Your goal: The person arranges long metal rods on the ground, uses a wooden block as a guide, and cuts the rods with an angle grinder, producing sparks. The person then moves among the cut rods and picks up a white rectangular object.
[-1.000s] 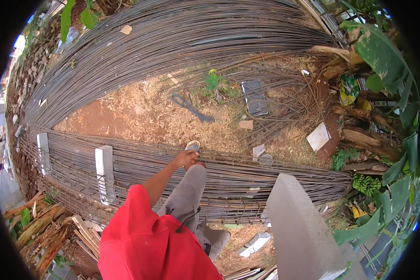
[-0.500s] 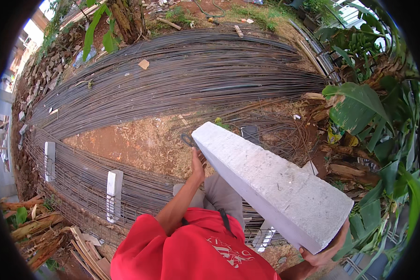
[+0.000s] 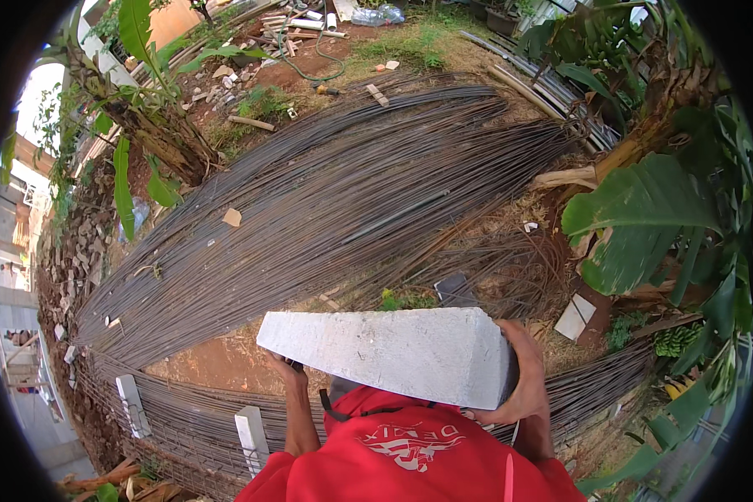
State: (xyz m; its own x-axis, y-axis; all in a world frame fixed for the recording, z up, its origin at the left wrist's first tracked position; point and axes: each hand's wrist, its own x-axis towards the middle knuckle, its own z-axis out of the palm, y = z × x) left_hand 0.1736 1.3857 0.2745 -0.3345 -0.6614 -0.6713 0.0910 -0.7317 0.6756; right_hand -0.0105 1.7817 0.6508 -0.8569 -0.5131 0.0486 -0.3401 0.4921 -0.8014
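A pale grey lightweight concrete block lies level across the front of my red top. My right hand is wrapped round its right end face, with the thumb toward the lower edge. Beneath the block's narrower-looking left end is my left hand, its fingers bent against the underside and partly hidden. A small dark object shows at those left fingers, too little of it to name.
Long steel reinforcing bars cover the ground ahead. Upright white blocks stand among wire cages and more bars at the lower left. Banana plants crowd the right side; a white tile lies nearby. Rubble is piled at the far left.
The block has swung from a diagonal at my right to crosswise before my chest. My right hand came up with it, and my left hand is now under its left end. The view has turned.
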